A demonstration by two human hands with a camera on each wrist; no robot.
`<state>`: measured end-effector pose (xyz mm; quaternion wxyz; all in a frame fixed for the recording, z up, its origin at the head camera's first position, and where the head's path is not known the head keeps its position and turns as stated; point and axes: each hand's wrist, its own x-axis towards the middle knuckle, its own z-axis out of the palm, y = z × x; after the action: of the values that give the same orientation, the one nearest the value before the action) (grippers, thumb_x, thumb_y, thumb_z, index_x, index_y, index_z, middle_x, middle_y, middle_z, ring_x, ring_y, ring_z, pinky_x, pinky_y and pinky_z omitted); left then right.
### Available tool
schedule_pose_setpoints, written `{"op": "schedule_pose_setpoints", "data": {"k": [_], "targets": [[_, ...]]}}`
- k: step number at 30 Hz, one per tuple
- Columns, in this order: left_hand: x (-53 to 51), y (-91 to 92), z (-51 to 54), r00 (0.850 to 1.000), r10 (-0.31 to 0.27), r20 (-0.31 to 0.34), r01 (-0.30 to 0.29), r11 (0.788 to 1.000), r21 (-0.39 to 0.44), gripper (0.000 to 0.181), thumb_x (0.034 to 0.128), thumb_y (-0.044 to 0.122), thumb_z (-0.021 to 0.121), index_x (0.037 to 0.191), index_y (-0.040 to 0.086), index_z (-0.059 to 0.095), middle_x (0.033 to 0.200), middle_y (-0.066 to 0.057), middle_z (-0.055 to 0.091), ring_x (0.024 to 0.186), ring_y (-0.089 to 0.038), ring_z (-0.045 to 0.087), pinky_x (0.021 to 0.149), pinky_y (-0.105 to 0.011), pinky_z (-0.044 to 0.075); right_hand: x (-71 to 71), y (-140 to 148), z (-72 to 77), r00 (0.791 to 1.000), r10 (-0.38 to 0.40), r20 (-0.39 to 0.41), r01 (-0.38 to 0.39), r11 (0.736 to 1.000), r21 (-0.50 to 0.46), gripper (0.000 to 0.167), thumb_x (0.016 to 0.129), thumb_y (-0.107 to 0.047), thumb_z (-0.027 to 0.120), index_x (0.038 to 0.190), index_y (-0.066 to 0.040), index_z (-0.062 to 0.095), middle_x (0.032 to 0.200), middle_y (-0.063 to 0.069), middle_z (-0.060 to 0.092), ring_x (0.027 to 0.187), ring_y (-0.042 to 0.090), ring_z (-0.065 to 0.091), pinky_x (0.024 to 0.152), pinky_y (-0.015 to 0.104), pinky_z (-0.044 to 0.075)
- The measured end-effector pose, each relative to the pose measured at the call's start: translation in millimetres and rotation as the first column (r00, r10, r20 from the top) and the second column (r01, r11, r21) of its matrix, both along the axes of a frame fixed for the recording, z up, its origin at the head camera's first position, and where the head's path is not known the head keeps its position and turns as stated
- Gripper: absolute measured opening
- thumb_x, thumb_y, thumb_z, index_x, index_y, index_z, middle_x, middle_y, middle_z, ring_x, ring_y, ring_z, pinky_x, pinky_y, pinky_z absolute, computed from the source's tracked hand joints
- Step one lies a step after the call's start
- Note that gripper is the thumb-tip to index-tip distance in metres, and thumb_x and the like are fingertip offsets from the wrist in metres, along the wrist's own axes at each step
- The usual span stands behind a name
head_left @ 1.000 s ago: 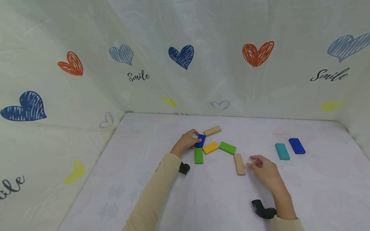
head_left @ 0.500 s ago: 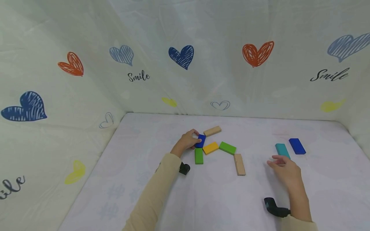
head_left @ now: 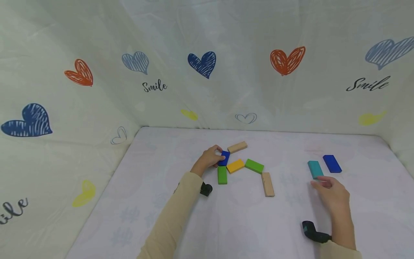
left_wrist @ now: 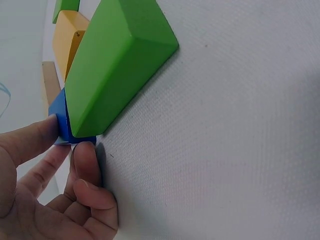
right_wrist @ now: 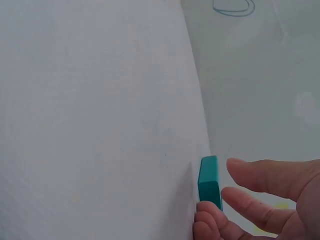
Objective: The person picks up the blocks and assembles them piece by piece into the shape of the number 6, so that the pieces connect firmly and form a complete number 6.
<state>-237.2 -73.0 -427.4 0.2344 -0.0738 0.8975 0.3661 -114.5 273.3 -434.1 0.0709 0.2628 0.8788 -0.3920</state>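
Note:
In the head view the left hand (head_left: 208,160) pinches a blue block (head_left: 224,158) between thumb and fingers; the left wrist view shows that blue block (left_wrist: 60,117) partly behind a green block (left_wrist: 120,60). The upper end of the green block (head_left: 222,175) meets the blue one. The right hand (head_left: 333,194) is at the near end of a teal block (head_left: 315,169), thumb and index finger apart. In the right wrist view the teal block (right_wrist: 209,179) stands by the fingertips; whether they touch it I cannot tell.
A yellow block (head_left: 235,166), a second green block (head_left: 254,166) and a wooden block (head_left: 267,184) run rightward in a bent line. Another wooden block (head_left: 237,147) lies behind, and a second blue block (head_left: 332,163) lies right of the teal one. Patterned cloth walls surround the table.
The right hand has moved rightward from beside the near wooden block to the teal block's near end. The left hand stays on the blue block, and the blocks have not visibly moved.

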Motion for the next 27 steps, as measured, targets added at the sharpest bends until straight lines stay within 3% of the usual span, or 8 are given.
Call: {"op": "schedule_pose_setpoints", "data": {"k": [5, 12, 18, 27], "targets": [[-0.4, -0.6, -0.4, 1.000, -0.001, -0.003, 0.001, 1.000, -0.004, 0.036, 0.0916, 0.027, 0.059, 0.125, 0.016, 0.050, 0.099, -0.011, 0.056, 0.061, -0.014, 0.050, 0.057, -0.021, 0.042, -0.4, 3.2, -3.0, 0.998, -0.049, -0.026, 0.049, 0.999, 0.009, 0.057, 0.091, -0.036, 0.052, 0.132, 0.004, 0.042, 0.123, 0.029, 0.048, 0.107, 0.039, 0.046, 0.072, 0.037, 0.040], [-0.1, -0.7, -0.1, 1.000, -0.006, -0.008, 0.006, 1.000, -0.008, 0.036, 0.0914, 0.026, 0.059, 0.124, 0.016, 0.050, 0.098, -0.011, 0.057, 0.061, -0.015, 0.050, 0.057, -0.021, 0.041, -1.9, 4.1, -5.8, 0.995, -0.096, -0.013, 0.095, 0.995, -0.022, 0.064, 0.092, -0.036, 0.051, 0.137, 0.005, 0.032, 0.126, 0.031, 0.045, 0.109, 0.041, 0.046, 0.080, 0.046, 0.043], [0.1, -1.1, 1.1, 1.000, 0.008, 0.003, -0.008, 1.000, -0.018, 0.035, 0.0911, 0.027, 0.060, 0.123, 0.017, 0.050, 0.095, -0.010, 0.058, 0.060, -0.014, 0.049, 0.058, -0.021, 0.042, -2.3, 6.0, -5.5, 0.997, -0.080, -0.016, 0.080, 0.997, -0.008, 0.064, 0.092, -0.036, 0.052, 0.136, 0.006, 0.034, 0.124, 0.032, 0.046, 0.106, 0.041, 0.048, 0.072, 0.039, 0.043], [-0.4, -0.7, -0.4, 1.000, 0.005, 0.001, -0.005, 1.000, -0.006, 0.036, 0.0913, 0.026, 0.060, 0.124, 0.016, 0.050, 0.094, -0.010, 0.057, 0.060, -0.014, 0.049, 0.057, -0.022, 0.041, -4.5, 9.5, -5.8, 0.998, -0.057, -0.003, 0.057, 0.998, 0.011, 0.071, 0.090, -0.045, 0.052, 0.135, 0.008, 0.033, 0.124, 0.034, 0.043, 0.108, 0.044, 0.046, 0.083, 0.052, 0.042]]}}
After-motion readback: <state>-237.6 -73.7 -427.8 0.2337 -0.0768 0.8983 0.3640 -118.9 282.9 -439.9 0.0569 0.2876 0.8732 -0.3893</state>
